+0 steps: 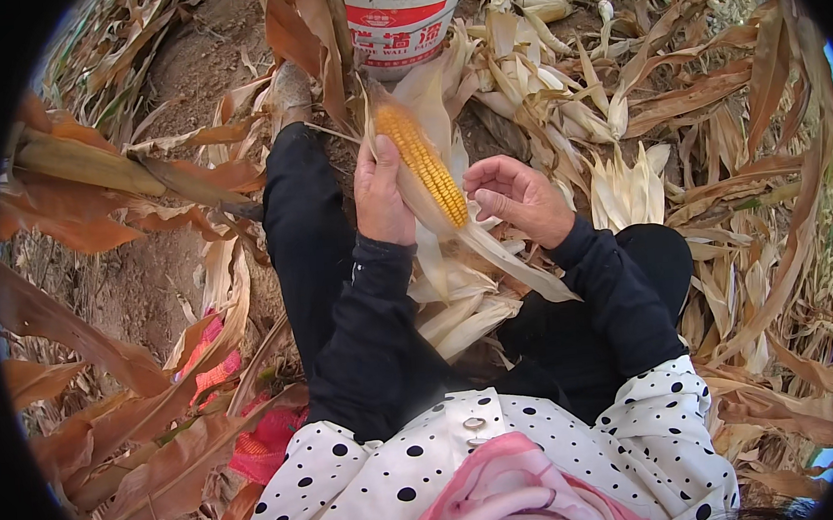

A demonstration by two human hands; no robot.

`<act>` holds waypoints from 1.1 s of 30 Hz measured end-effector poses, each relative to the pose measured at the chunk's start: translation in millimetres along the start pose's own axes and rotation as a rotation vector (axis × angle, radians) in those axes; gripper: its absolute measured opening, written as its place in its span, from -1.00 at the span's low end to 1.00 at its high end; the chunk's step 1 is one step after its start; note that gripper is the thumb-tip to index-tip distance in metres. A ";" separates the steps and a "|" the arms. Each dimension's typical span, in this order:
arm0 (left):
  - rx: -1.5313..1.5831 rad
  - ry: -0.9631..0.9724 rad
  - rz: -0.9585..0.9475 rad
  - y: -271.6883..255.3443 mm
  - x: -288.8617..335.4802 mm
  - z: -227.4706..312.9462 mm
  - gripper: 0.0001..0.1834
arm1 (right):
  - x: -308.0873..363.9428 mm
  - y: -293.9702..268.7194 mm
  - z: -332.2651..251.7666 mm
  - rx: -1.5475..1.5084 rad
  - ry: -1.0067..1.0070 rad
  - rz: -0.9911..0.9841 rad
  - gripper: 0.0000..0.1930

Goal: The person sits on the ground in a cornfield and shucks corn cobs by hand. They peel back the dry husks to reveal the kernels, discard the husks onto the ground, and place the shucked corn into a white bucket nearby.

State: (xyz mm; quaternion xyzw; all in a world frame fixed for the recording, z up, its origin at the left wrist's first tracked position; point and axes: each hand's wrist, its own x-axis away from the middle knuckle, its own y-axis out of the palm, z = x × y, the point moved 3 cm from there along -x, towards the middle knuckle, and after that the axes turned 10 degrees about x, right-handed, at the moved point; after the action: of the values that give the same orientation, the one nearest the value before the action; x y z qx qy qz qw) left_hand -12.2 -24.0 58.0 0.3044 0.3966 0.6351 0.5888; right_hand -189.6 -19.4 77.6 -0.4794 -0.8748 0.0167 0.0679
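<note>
An ear of corn (422, 168) with bare yellow kernels lies tilted in front of me, its pale husk (429, 95) peeled back around it. My left hand (385, 193) grips the ear from the left side, thumb up along the husk. Just right of the ear is my right hand (519, 200), fingers curled and thumb bent toward them. Whether it pinches a bit of husk is hidden. A long husk strip (523, 267) hangs from the ear's lower end over my lap.
A white bucket (400, 20) with a red label stands ahead. Loose husks (629, 187) pile up at the right. Dry corn stalks (91, 165) and brown leaves lean in from the left. Red mesh bags (265, 444) lie at the lower left on bare soil (129, 290).
</note>
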 end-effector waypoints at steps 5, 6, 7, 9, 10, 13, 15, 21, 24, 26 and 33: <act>-0.015 -0.042 0.043 13.4 13.5 -20.7 -0.61 | -3.8 23.1 17.4 0.237 0.001 -0.082 -0.24; -0.037 -0.041 0.075 12.3 15.1 -24.0 -0.61 | -4.2 24.5 16.8 0.212 0.013 -0.087 -0.24; -0.089 -0.066 0.077 8.3 15.6 -27.6 -0.62 | -4.4 25.4 15.6 0.187 0.024 -0.092 -0.24; -0.071 -0.087 0.060 11.5 14.5 -27.7 -0.63 | -5.7 25.0 17.0 0.150 0.030 -0.104 -0.30; -0.062 -0.096 0.053 13.4 13.8 -26.9 -0.64 | -5.6 23.1 20.2 0.222 0.026 -0.067 -0.33; -0.190 -0.089 -0.043 20.6 8.0 -18.2 -0.65 | -2.3 17.0 22.3 0.497 0.040 0.022 -0.40; -0.143 -0.103 -0.005 7.2 4.7 -13.3 -0.67 | 4.2 21.6 7.7 0.752 0.072 0.050 -0.43; -0.083 -0.082 0.024 -4.6 3.9 -9.5 -0.67 | 6.8 27.8 -1.0 0.790 -0.011 0.028 -0.44; 0.059 -0.108 0.073 -16.0 1.4 -14.0 -0.68 | 4.9 22.0 4.9 0.730 -0.063 0.027 -0.45; 0.139 -0.132 0.103 -21.3 0.3 -18.0 -0.68 | 3.9 19.0 8.0 0.745 -0.057 -0.007 -0.45; 0.337 -0.319 0.255 -31.3 4.2 -29.3 -0.72 | 4.9 15.4 15.3 0.929 -0.024 -0.111 -0.38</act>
State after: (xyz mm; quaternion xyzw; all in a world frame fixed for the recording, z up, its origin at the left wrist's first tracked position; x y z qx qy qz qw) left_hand -21.9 -24.3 16.0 0.5420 0.3576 0.5732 0.4998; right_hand -181.4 -6.4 61.5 -0.3503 -0.7998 0.4085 0.2659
